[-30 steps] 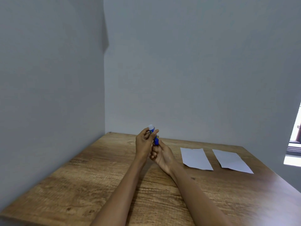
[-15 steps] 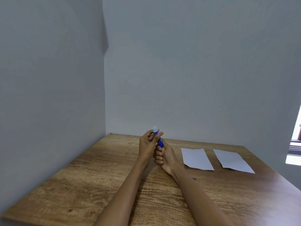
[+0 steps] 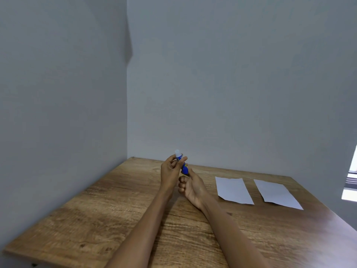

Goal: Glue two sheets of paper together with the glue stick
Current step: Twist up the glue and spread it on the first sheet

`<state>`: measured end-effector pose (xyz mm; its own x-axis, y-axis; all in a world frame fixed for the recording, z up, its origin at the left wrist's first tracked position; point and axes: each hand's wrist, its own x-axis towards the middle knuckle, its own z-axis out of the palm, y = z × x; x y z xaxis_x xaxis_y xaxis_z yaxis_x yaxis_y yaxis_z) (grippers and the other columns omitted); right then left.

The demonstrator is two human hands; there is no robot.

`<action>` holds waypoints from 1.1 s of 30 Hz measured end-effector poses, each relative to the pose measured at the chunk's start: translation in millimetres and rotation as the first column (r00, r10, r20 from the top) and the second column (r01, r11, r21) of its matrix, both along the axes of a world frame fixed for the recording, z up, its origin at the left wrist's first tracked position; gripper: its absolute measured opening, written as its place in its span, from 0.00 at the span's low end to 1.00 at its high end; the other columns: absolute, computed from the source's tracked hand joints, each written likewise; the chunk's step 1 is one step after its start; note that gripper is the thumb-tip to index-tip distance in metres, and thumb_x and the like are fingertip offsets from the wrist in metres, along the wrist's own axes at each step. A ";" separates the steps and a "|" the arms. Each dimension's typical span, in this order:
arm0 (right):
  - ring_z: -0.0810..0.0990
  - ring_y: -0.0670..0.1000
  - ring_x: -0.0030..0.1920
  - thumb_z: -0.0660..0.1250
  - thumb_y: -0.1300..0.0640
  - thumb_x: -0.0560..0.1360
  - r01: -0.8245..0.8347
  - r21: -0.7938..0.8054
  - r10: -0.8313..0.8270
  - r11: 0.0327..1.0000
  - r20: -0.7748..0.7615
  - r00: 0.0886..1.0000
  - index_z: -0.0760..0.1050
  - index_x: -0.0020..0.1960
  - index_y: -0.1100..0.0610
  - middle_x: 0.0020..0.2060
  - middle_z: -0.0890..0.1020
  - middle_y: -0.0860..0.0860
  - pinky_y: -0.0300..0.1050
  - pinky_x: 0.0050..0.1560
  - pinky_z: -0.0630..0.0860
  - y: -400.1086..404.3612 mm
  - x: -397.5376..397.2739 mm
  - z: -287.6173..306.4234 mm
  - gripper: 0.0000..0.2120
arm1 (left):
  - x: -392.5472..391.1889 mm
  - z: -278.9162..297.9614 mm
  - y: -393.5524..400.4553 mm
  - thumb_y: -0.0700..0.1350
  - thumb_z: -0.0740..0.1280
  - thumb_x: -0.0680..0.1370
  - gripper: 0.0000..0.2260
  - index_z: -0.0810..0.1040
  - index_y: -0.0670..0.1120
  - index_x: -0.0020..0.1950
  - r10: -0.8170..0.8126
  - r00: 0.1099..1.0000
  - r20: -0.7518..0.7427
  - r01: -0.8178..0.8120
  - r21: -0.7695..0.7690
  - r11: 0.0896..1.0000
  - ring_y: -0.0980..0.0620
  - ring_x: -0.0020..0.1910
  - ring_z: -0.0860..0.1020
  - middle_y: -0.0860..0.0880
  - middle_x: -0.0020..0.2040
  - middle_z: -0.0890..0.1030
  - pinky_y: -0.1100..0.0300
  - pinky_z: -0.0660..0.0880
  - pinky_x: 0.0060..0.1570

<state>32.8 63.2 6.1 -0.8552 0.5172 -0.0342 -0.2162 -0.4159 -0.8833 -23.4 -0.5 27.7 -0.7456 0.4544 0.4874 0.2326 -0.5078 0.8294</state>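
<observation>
A blue glue stick point(image 3: 183, 166) with a pale cap point(image 3: 178, 152) is held upright above the wooden table point(image 3: 100, 219). My left hand point(image 3: 171, 175) pinches its upper end just below the cap, between thumb and fingers. My right hand point(image 3: 192, 187) grips the lower part of the tube from below, fingers curled. Two white sheets lie flat on the table to the right, side by side and apart: the nearer sheet point(image 3: 232, 190) and the farther right sheet point(image 3: 276, 194).
Grey walls point(image 3: 231, 84) close in the table at the back and on the left, meeting in a corner behind my hands. A bright window edge point(image 3: 350, 186) shows at the far right. The table's front left corner lies near the bottom of the view.
Both hands with the glue stick have shifted slightly right and stayed at about the same height. The grip on the stick looks the same. The sheets have not moved.
</observation>
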 end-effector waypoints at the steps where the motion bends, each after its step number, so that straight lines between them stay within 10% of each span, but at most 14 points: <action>1: 0.64 0.44 0.22 0.52 0.47 0.82 -0.020 -0.012 0.020 1.000 -0.013 1.000 0.70 0.61 0.57 0.23 0.67 0.48 0.37 0.22 0.62 -1.3 -0.5 0.5 0.17 | -2.7 0.3 -1.9 0.40 0.69 0.75 0.02 0.80 0.44 0.47 0.018 1.000 0.014 -0.018 0.008 1.000 0.63 0.36 0.81 0.42 0.42 0.81 0.74 0.75 0.40; 8: 0.58 0.44 0.16 0.52 0.42 0.81 -0.006 -0.062 0.011 0.998 0.083 0.997 0.64 0.32 0.56 0.18 0.62 0.48 0.35 0.16 0.57 -0.8 3.3 5.1 0.24 | 3.2 -1.1 -0.9 0.40 0.69 0.75 0.03 0.79 0.48 0.46 -0.032 0.999 -0.031 0.031 -0.025 0.999 0.55 0.39 0.80 0.44 0.40 0.82 0.72 0.76 0.41; 15: 0.66 0.47 0.29 0.53 0.52 0.82 0.079 0.112 -0.087 0.991 0.067 0.994 0.70 0.53 0.59 0.33 0.69 0.52 0.40 0.28 0.67 -13.1 -3.2 7.1 0.12 | -10.1 -7.2 -1.6 0.39 0.69 0.75 0.04 0.79 0.42 0.49 0.061 0.998 0.010 -0.060 -0.062 0.996 0.64 0.35 0.81 0.43 0.41 0.83 0.73 0.76 0.38; 23: 0.63 0.44 0.19 0.50 0.49 0.83 -0.036 -0.119 0.031 0.992 -0.045 0.999 0.70 0.46 0.57 0.20 0.65 0.48 0.36 0.20 0.63 2.6 1.0 7.4 0.16 | -1.0 -1.6 -5.3 0.40 0.68 0.76 0.05 0.79 0.50 0.45 -0.051 0.998 -0.035 0.049 -0.061 0.997 0.57 0.42 0.81 0.47 0.43 0.83 0.72 0.76 0.44; 28: 0.69 0.47 0.27 0.51 0.50 0.82 0.066 0.288 -0.131 0.955 0.212 0.968 0.74 0.47 0.60 0.30 0.72 0.52 0.40 0.27 0.69 0.9 -1.2 2.9 0.18 | -6.7 -10.8 -1.1 0.43 0.69 0.75 0.01 0.79 0.49 0.45 0.072 0.991 -0.112 -0.090 -0.164 0.982 0.51 0.43 0.83 0.46 0.41 0.85 0.56 0.78 0.47; 33: 0.79 0.51 0.45 0.59 0.56 0.78 0.123 0.788 -0.369 0.603 0.139 0.919 0.75 0.58 0.55 0.45 0.80 0.47 0.47 0.45 0.74 -4.5 -6.5 -3.7 0.11 | -13.6 -16.6 -0.7 0.40 0.68 0.76 0.02 0.77 0.43 0.47 0.209 0.957 -0.199 -0.250 -0.212 0.945 0.53 0.40 0.77 0.48 0.40 0.79 0.60 0.73 0.43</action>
<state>26.3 58.8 2.4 -0.7094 0.6517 0.2685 0.0813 0.4541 -0.8872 -37.0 -1.3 11.1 -0.7574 0.3965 0.5187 0.4693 -0.2217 0.8548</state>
